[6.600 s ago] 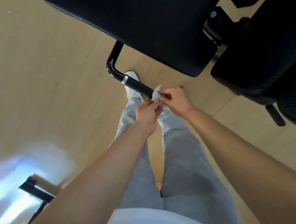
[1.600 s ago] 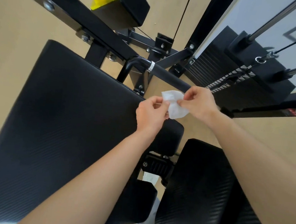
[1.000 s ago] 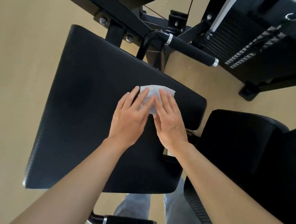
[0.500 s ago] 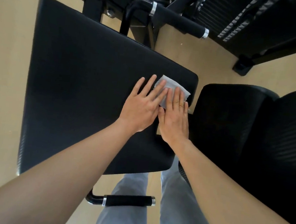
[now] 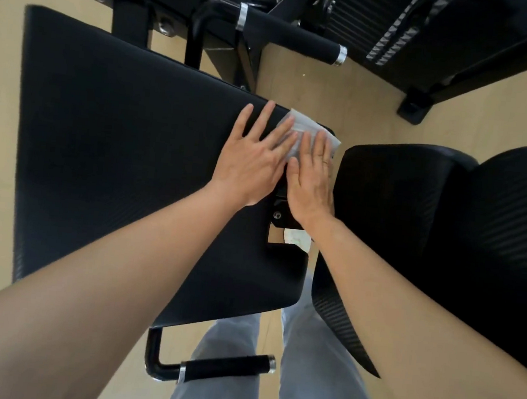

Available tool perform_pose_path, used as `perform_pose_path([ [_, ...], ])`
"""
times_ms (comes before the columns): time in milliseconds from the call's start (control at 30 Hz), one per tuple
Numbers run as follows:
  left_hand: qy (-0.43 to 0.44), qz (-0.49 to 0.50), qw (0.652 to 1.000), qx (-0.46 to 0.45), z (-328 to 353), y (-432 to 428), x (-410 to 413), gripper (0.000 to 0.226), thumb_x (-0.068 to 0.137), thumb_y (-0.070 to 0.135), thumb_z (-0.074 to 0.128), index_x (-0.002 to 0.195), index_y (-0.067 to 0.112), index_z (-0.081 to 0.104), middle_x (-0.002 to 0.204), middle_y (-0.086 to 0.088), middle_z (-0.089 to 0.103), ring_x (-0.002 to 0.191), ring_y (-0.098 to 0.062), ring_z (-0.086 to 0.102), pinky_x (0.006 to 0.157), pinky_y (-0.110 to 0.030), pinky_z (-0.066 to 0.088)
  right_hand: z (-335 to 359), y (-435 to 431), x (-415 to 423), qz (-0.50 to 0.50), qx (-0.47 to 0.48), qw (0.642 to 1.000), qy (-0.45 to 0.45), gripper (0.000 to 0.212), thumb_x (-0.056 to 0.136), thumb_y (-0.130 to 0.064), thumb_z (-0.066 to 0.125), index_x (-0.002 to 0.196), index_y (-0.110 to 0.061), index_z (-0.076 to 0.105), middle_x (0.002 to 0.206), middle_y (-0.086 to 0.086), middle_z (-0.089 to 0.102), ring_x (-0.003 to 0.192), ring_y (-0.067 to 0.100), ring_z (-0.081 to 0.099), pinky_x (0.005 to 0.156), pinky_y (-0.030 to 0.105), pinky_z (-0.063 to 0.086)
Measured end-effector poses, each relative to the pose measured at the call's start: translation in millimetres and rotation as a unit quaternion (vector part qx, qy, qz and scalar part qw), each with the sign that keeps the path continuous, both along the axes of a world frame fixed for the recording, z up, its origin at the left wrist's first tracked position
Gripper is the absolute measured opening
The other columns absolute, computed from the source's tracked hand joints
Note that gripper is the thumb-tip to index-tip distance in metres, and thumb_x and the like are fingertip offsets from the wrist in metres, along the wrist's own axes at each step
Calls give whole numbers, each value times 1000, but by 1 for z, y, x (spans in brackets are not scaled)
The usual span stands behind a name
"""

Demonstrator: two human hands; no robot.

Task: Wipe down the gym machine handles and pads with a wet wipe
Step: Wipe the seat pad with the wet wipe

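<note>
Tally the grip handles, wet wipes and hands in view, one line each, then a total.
Grip handles: 2, the far handle and the near handle
Wet wipe: 1
Hands: 2, the left hand and the right hand
Total: 5

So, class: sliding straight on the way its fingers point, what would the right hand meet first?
The right hand lies flat on the wet wipe; sliding on, it would run off the far edge of the pad. Beyond lies floor, then perhaps the capped end of the upper handle, though depth is unclear.
</note>
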State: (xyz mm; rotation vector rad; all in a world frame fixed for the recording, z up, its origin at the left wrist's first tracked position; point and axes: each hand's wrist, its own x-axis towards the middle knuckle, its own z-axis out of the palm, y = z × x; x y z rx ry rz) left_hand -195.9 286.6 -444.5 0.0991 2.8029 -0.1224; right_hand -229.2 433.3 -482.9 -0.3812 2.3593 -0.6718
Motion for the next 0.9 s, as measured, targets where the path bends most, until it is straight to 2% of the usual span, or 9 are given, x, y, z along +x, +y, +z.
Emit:
perform_pose_path([
  [167, 12, 14, 1000, 7, -5, 0, -1, 62, 107, 51, 20, 163, 25, 16, 172, -2, 9, 158, -37, 1, 126, -57, 7, 0, 0, -9, -5, -18, 1000, 10, 58, 112, -32, 25, 163, -22, 1, 170, 5, -14, 155, 18, -19, 128, 42, -5],
  [367, 9, 31, 999, 29, -1, 4, 45, 59, 109, 46, 27, 163, 23, 19, 172, -3, 9, 158, -37, 1, 126, -57, 8, 12, 11, 35, 13, -12, 1000, 11, 62, 110, -32, 34, 163, -25, 3, 170, 6, -12, 155, 19, -17, 128, 40, 2],
  [567, 15, 72, 996, 50, 8, 12, 87, 59, 106, 38, 42, 161, 21, 29, 170, -6, 20, 158, -34, 12, 126, -55, 11, 20, 8, 54, 26, -10, 998, 63, 56, 108, -23, 42, 160, -11, 26, 170, 14, 6, 158, 26, -2, 128, 49, 5],
  [633, 24, 130, 990, 50, 14, 12, 92, 64, 103, 37, 48, 161, 19, 28, 170, -8, 20, 157, -32, 15, 126, -54, 12, 18, 1, 53, 23, -37, 998, 48, 58, 109, -23, 40, 161, -10, 18, 170, 13, 5, 158, 26, -2, 128, 50, 6],
  [700, 30, 217, 975, 28, 23, 7, 99, 74, 100, 42, 52, 162, 17, 22, 171, -10, 14, 158, -32, 10, 126, -54, 10, 14, -6, 51, 43, -37, 997, 47, 60, 110, -32, 30, 162, -14, 8, 170, 13, -1, 157, 30, -7, 128, 53, 5],
  [800, 7, 367, 930, -15, 36, -4, 117, 102, 90, 64, 55, 164, 18, 3, 171, -14, -9, 158, -37, -7, 124, -60, 0, 8, -16, 39, 91, 23, 993, 74, 64, 105, -46, 10, 163, -21, -3, 170, 13, -12, 156, 34, -15, 127, 55, -1],
  [867, -23, 438, 899, -7, 44, -11, 129, 121, 80, 78, 57, 163, 21, -11, 168, -15, -23, 155, -40, -19, 120, -65, -7, 5, -26, 23, 105, 50, 990, 85, 64, 106, -46, 10, 162, -23, -9, 169, 12, -18, 155, 33, -19, 126, 56, -2],
  [900, -39, 446, 894, -1, 45, -12, 134, 128, 76, 82, 58, 161, 23, -17, 167, -14, -28, 153, -40, -24, 118, -67, -9, 5, -34, 15, 113, 51, 988, 92, 63, 108, -45, 12, 162, -24, -11, 169, 12, -19, 155, 33, -19, 126, 55, -3],
])
